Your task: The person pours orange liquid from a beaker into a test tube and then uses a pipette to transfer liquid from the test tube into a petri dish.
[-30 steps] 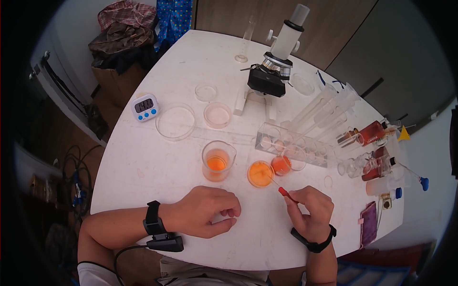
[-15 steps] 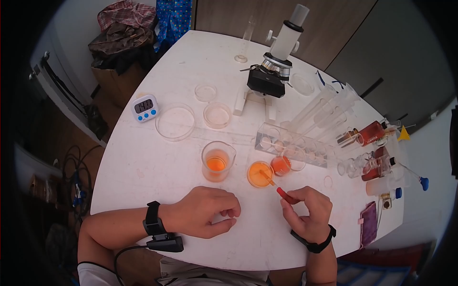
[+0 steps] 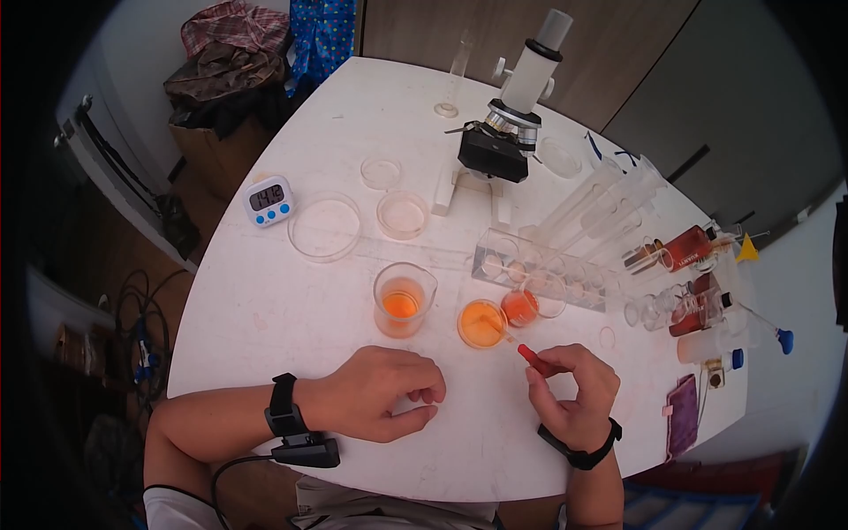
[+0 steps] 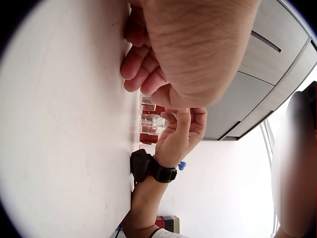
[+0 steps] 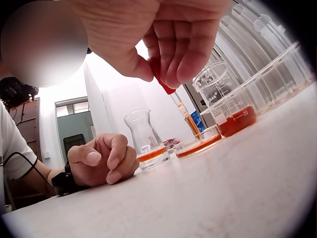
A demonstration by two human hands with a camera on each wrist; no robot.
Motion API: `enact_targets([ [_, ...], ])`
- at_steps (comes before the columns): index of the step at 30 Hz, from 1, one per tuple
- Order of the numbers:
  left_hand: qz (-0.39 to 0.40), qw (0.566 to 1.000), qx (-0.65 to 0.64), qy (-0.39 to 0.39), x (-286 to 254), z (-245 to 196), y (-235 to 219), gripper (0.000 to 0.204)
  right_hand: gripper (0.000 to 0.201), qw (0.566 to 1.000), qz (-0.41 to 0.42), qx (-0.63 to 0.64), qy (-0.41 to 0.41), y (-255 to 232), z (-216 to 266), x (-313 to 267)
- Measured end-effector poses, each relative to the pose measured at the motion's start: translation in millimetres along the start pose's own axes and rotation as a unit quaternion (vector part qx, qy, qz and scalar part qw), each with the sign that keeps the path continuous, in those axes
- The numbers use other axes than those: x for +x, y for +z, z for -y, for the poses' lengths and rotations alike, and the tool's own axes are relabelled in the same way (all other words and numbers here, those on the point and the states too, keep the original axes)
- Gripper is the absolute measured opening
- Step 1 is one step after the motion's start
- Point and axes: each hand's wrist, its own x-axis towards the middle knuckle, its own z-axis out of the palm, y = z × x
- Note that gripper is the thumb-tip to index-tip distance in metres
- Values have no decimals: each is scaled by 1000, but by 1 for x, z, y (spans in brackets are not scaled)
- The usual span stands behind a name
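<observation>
My right hand (image 3: 574,389) pinches the red rubber bulb of a glass dropper (image 5: 189,121) between thumb and fingers. The dropper slants down, its tip in the orange liquid of a small petri dish (image 3: 481,324); orange liquid stands in its lower tube. Just behind that dish is a small graduated beaker (image 5: 238,122) with darker red-orange liquid. Left of the dish stands a larger beaker (image 3: 403,329) with a little orange liquid. My left hand (image 3: 380,393) rests on the table in front of this beaker, fingers loosely curled, holding nothing.
Behind the beakers lies a clear test tube rack (image 3: 539,271), with large glass tubes (image 3: 587,212) beyond. A microscope (image 3: 499,146), empty petri dishes (image 3: 324,227) and a timer (image 3: 269,200) are farther back. Brown bottles (image 3: 689,247) and a purple cloth (image 3: 682,415) line the right.
My right hand shifts slightly left, then back right, still pinching the bulb. Orange liquid shows in the tube at the half-second frame, less plainly now in the head view. My left hand stays put.
</observation>
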Motion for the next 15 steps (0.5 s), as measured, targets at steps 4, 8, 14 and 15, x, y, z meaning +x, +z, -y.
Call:
enact_targets([
  [4, -3, 1000, 0, 1, 0, 0, 1, 10, 24, 999, -34, 8, -8, 0, 0, -1],
  [8, -5, 1000, 1, 3, 0, 1, 0, 10, 26, 997, -67, 13, -33, -3, -2, -4],
  [14, -3, 1000, 3, 2, 0, 0, 0, 11, 28, 980, -184, 42, -58, -1, -11, -14],
  [15, -3, 1000, 1, 6, 0, 1, 0, 11, 28, 977, -202, 42, -53, -1, -13, -17],
])
